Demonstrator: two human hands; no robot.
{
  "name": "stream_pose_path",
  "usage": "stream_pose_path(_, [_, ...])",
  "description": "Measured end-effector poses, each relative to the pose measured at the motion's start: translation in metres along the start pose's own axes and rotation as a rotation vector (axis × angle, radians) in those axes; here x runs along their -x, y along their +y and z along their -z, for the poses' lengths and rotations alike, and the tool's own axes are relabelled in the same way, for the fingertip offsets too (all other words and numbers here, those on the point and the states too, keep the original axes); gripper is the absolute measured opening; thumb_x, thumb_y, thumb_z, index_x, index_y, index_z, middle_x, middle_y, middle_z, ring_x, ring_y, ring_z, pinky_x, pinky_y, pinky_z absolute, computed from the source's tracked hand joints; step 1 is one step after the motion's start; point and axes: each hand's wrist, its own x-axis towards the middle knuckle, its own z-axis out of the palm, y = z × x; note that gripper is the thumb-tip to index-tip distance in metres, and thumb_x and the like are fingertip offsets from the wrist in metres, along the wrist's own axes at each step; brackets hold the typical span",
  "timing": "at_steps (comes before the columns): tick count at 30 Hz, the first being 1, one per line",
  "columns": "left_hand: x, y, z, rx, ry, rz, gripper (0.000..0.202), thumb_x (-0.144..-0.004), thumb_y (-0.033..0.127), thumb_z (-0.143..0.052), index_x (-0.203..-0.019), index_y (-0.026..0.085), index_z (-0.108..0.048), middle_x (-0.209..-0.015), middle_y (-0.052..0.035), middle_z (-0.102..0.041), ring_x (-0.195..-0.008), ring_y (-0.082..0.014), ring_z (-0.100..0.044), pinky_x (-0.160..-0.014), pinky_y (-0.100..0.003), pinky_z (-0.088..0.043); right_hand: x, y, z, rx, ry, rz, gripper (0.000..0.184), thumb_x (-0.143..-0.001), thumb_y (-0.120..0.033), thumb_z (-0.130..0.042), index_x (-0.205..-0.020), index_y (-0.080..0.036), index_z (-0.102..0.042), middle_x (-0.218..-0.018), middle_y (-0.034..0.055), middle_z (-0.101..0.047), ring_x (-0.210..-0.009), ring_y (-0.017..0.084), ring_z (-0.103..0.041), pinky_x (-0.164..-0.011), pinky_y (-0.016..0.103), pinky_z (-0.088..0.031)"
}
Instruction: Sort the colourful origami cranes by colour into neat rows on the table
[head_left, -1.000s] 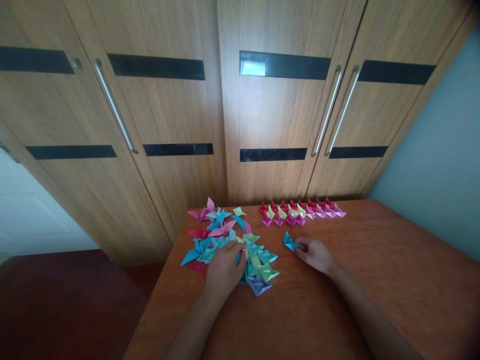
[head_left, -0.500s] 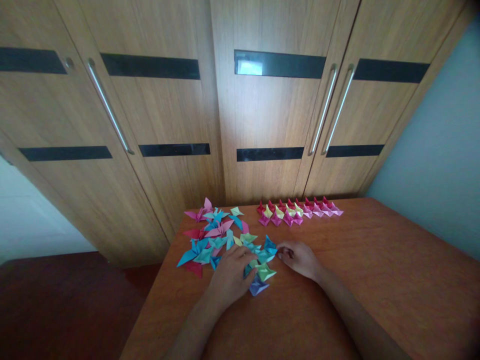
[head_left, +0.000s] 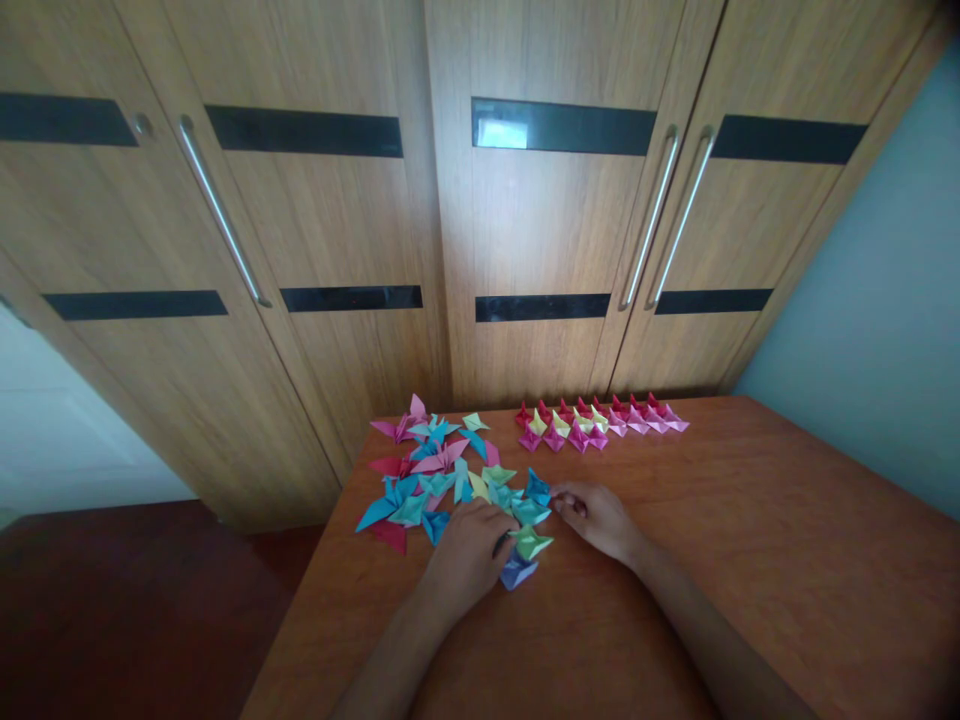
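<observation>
A loose pile of folded paper pieces (head_left: 442,470) in blue, teal, pink, green and purple lies on the brown wooden table (head_left: 750,560). My left hand (head_left: 469,550) rests on the pile's near side, fingers curled over pieces. My right hand (head_left: 596,515) lies just right of the pile, its fingertips pinched beside a blue folded piece (head_left: 538,488). Whether they grip it I cannot tell. A green piece (head_left: 531,542) and a purple piece (head_left: 517,571) lie between the two hands.
A neat double row of red, pink and yellow folded pieces (head_left: 600,422) lines the table's far edge. Behind it stand wooden wardrobe doors (head_left: 555,220) with long metal handles. A pale wall is on the right, dark floor on the left.
My right hand has slid the blue piece left from the open table to the pile's right edge. My left hand has drawn back slightly toward me over the pile.
</observation>
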Motion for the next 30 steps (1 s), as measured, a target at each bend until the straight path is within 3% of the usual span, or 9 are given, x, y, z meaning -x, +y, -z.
stream_pose_path(4, [-0.001, 0.001, 0.002, 0.01, -0.015, -0.002, 0.011, -0.083, 0.016, -0.058, -0.09, 0.022, -0.065, -0.089, -0.0028, -0.067, -0.089, -0.0199, -0.056, -0.081, -0.031, -0.041, -0.001, -0.006, -0.003, -0.004, 0.013, 0.013, 0.03, -0.087, -0.04, -0.045, -0.096, -0.023, -0.068, -0.073, 0.0003, -0.067, -0.064, 0.015, -0.059, -0.061, 0.023, -0.04])
stream_pose_path(10, [-0.001, 0.002, 0.003, 0.02, -0.011, -0.003, 0.011, -0.084, 0.016, -0.056, -0.088, 0.022, -0.064, -0.087, -0.0023, -0.065, -0.089, -0.0193, -0.055, -0.08, -0.029, -0.041, -0.004, -0.01, -0.01, 0.061, 0.041, 0.029, 0.029, -0.088, -0.034, -0.043, -0.093, -0.024, -0.069, -0.08, 0.0017, -0.07, -0.072, 0.016, -0.061, -0.066, 0.024, -0.04])
stream_pose_path(16, [-0.001, 0.002, 0.004, 0.019, -0.022, 0.003, 0.009, -0.084, 0.015, -0.056, -0.085, 0.021, -0.063, -0.086, -0.0018, -0.065, -0.087, -0.0184, -0.054, -0.078, -0.028, -0.041, -0.004, -0.01, -0.014, 0.037, 0.132, -0.002, 0.025, -0.087, -0.038, -0.047, -0.087, -0.023, -0.067, -0.071, 0.0004, -0.067, -0.065, 0.016, -0.06, -0.062, 0.024, -0.04])
stream_pose_path(22, [-0.002, 0.004, 0.005, 0.003, -0.001, 0.001, 0.01, -0.085, 0.015, -0.055, -0.083, 0.021, -0.062, -0.083, -0.0015, -0.064, -0.085, -0.0179, -0.054, -0.077, -0.027, -0.041, -0.011, -0.014, -0.021, -0.063, 0.269, 0.069, 0.032, -0.087, -0.039, -0.049, -0.112, -0.023, -0.06, -0.084, 0.0026, -0.066, -0.068, 0.016, -0.06, -0.064, 0.026, -0.045])
stream_pose_path(25, [-0.002, 0.004, 0.005, -0.003, 0.005, 0.001, 0.01, -0.085, 0.015, -0.055, -0.082, 0.021, -0.062, -0.082, -0.0014, -0.064, -0.084, -0.0177, -0.054, -0.076, -0.027, -0.041, -0.015, -0.017, -0.024, -0.067, 0.264, 0.134, 0.023, -0.088, -0.032, -0.047, -0.102, -0.023, -0.064, -0.091, 0.0041, -0.065, -0.076, 0.016, -0.061, -0.069, 0.027, -0.047])
stream_pose_path(30, [-0.001, 0.004, 0.003, -0.004, 0.014, -0.002, 0.01, -0.084, 0.015, -0.056, -0.084, 0.021, -0.064, -0.084, -0.0017, -0.065, -0.086, -0.0184, -0.055, -0.077, -0.028, -0.042, -0.015, -0.019, -0.023, -0.096, 0.243, 0.163, 0.02, -0.088, -0.026, -0.047, -0.088, -0.023, -0.066, -0.084, 0.0032, -0.064, -0.073, 0.015, -0.06, -0.068, 0.026, -0.046])
